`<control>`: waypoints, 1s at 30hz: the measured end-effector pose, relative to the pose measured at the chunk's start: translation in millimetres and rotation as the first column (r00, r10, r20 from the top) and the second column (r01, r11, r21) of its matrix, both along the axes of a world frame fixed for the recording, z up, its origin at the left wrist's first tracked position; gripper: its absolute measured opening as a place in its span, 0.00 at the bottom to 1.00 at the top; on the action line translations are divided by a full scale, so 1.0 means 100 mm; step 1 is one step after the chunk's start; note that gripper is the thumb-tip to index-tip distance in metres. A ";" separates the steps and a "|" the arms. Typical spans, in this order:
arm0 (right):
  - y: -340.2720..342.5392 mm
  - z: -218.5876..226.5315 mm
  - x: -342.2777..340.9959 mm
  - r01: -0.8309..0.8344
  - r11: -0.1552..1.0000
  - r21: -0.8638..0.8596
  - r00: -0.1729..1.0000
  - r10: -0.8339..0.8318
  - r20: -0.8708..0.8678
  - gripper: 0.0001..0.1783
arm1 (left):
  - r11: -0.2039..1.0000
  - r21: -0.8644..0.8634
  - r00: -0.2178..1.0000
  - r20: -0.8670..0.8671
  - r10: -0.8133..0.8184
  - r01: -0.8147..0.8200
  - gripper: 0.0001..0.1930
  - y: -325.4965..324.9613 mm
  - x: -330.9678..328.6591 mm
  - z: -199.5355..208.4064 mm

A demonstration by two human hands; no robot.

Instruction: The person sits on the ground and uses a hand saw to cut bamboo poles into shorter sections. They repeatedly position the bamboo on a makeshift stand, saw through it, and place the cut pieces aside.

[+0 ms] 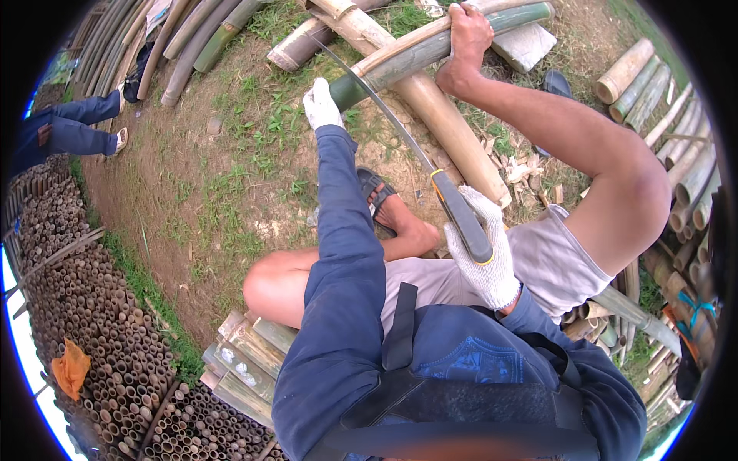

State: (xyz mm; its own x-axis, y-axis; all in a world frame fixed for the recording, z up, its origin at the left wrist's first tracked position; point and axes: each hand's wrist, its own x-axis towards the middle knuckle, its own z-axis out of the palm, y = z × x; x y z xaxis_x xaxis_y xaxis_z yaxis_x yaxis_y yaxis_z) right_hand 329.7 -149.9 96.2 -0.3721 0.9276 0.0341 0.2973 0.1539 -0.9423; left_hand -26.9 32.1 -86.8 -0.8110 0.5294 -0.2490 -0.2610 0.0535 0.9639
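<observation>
A green bamboo pole [415, 65] lies crosswise over a thicker tan bamboo log [450, 134] on the ground. At its near-left end, my left hand [322, 105] in a white glove is closed around the pole. My right hand [493, 250], also gloved, grips the grey and yellow handle of a handsaw [461, 215]. The long, thin blade reaches up and left across the pole, a little right of my left glove. My bare right foot [467, 48] presses on the pole farther along. Whether the teeth have cut into the bamboo cannot be made out.
Cut bamboo lies in stacks at left [100, 361] and right [626, 73]. A pale block [526, 46] rests beneath the pole's far end. Wood chips [525, 169] and a loose sandal [556, 83] are on the ground. Another person's legs [81, 127] show at upper left.
</observation>
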 end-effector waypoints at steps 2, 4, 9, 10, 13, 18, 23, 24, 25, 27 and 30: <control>0.22 -0.14 -0.23 -0.020 0.999 -0.027 0.999 0.018 -0.050 0.37 | 1.000 -0.026 0.998 0.056 -0.013 0.015 0.29 0.00 0.02 0.03; 0.52 -0.28 -0.49 -0.026 0.999 0.025 0.994 0.028 -0.101 0.35 | 0.994 -0.111 0.993 0.116 -0.003 0.016 0.29 -0.03 0.06 0.05; 0.74 -0.13 -0.58 -0.005 0.994 0.107 0.993 0.018 -0.118 0.30 | 0.994 -0.096 0.998 0.008 0.058 -0.057 0.29 -0.03 0.14 -0.01; 0.72 -0.06 -0.52 0.010 0.993 0.119 0.995 0.001 -0.095 0.31 | 0.995 -0.075 0.998 -0.018 0.060 -0.061 0.29 -0.02 0.14 -0.04; 0.65 0.05 -0.38 0.018 0.987 0.162 0.996 -0.004 -0.086 0.32 | 0.995 -0.080 0.996 -0.055 0.064 -0.068 0.30 -0.03 0.12 -0.12; 0.69 -0.05 -0.36 0.028 0.991 0.128 0.996 -0.018 -0.083 0.32 | 0.981 -0.193 0.991 -0.130 -0.027 0.001 0.32 -0.06 0.04 -0.08; 0.70 -0.06 -0.23 0.072 0.989 0.126 0.994 -0.061 -0.095 0.33 | 0.943 -0.330 0.803 -0.552 -0.227 0.041 0.29 -0.03 -0.36 0.05; 0.70 -0.04 -0.18 0.099 0.988 0.116 0.992 -0.088 -0.096 0.33 | 0.934 -0.343 0.759 -0.582 -0.292 0.096 0.29 0.08 -0.49 0.08; 0.70 0.00 -0.14 0.107 0.982 0.153 0.994 -0.102 -0.041 0.34 | 0.921 -0.366 0.720 -0.604 -0.342 0.132 0.30 0.21 -0.56 0.08; 0.73 0.07 -0.07 0.106 0.966 0.234 0.992 -0.118 0.040 0.35 | 0.834 -0.518 0.640 -0.580 -0.504 0.187 0.29 0.58 -0.65 0.07; 0.80 0.13 -0.01 0.144 0.960 0.241 0.988 -0.155 0.027 0.36 | 0.522 -0.835 0.428 -0.414 -0.803 0.173 0.33 1.23 -0.63 0.04</control>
